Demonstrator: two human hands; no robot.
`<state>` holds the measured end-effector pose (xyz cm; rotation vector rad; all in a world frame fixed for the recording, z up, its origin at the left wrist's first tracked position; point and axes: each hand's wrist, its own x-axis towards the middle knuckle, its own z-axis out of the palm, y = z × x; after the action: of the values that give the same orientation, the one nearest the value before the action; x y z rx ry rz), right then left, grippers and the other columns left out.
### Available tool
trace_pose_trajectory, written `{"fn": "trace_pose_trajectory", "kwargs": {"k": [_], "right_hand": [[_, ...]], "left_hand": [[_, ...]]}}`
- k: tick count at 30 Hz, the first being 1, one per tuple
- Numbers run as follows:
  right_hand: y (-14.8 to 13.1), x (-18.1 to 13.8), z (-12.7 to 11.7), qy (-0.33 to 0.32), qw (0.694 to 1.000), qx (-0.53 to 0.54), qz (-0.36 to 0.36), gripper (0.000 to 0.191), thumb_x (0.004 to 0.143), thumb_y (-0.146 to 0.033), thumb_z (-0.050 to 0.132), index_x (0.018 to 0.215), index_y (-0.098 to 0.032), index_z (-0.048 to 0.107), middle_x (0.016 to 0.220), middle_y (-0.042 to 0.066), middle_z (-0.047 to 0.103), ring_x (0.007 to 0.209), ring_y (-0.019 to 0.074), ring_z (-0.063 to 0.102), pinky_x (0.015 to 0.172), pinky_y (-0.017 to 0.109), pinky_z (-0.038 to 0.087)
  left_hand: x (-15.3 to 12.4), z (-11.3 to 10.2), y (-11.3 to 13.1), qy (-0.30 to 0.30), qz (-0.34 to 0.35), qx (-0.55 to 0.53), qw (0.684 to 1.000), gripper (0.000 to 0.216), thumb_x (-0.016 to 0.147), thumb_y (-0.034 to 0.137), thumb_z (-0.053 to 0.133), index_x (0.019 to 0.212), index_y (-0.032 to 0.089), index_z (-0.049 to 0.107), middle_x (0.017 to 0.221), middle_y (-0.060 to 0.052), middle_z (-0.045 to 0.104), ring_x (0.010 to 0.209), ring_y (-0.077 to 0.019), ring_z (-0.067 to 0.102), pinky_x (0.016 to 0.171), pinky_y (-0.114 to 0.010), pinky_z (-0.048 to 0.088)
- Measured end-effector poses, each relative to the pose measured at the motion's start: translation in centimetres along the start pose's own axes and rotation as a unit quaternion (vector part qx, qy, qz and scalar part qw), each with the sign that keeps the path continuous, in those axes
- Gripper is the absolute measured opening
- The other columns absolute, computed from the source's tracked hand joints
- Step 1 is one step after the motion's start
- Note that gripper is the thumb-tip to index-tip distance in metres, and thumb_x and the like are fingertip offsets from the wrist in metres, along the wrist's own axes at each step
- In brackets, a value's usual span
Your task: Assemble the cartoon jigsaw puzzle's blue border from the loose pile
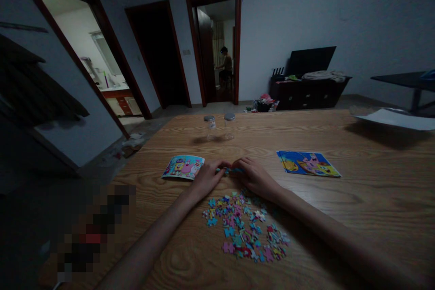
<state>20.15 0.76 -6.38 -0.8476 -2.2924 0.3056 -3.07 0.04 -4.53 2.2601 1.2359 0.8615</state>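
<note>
My left hand (211,174) and my right hand (253,174) meet near the middle of the wooden table (374,217). Small blue jigsaw puzzle pieces (237,170) show at the fingertips of both, close to the tabletop. The fingers of each hand are bent and closed round these pieces, partly hiding them. On the near side lies a loose heap of colourful jigsaw pieces (243,231). A slightly curled cartoon picture card (183,166) rests just left of my left hand. Farther right of my right hand lies another cartoon picture card (308,163), mostly blue.
Two clear jars with grey lids, a left jar (210,128) and a right jar (229,127), stand beyond my hands. A white sheet (397,119) lies at the far right. Something pixelated (95,235) covers the table's left edge. A person (225,67) sits beyond the doorway.
</note>
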Motion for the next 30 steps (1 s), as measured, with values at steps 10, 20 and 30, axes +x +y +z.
{"fn": "trace_pose_trajectory", "kwargs": {"k": [10,20,30], "right_hand": [[0.1,1.1,0.9,0.006,0.999,0.037,-0.005,0.013,0.1,-0.016,0.059,0.111,-0.022,0.061,0.107,0.009,0.069,0.102,0.0258,0.062,0.089,0.04,0.051],[-0.3,0.6,0.6,-0.011,1.0,-0.002,-0.008,0.025,0.095,-0.01,0.056,0.117,-0.022,0.061,0.113,0.013,0.068,0.107,0.0291,0.061,0.091,0.045,0.051],[-0.2,0.4,0.3,0.009,1.0,-0.003,-0.008,0.02,0.095,-0.012,0.055,0.111,-0.022,0.061,0.107,0.011,0.069,0.101,0.0286,0.061,0.087,0.044,0.049]], "left_hand": [[-0.6,-0.6,-0.9,-0.003,0.019,0.002,1.0,0.028,0.097,0.013,0.06,0.12,0.025,0.068,0.117,-0.001,0.075,0.106,-0.0203,0.071,0.097,-0.034,0.054],[-0.9,-0.3,-0.8,0.034,0.02,0.019,0.999,0.023,0.097,0.012,0.06,0.113,0.025,0.071,0.114,-0.002,0.076,0.11,-0.0219,0.07,0.1,-0.036,0.053],[-1.4,0.3,-0.3,0.043,0.09,0.088,0.991,0.028,0.097,0.008,0.062,0.118,0.025,0.07,0.109,-0.004,0.075,0.11,-0.0235,0.067,0.101,-0.038,0.052]]}}
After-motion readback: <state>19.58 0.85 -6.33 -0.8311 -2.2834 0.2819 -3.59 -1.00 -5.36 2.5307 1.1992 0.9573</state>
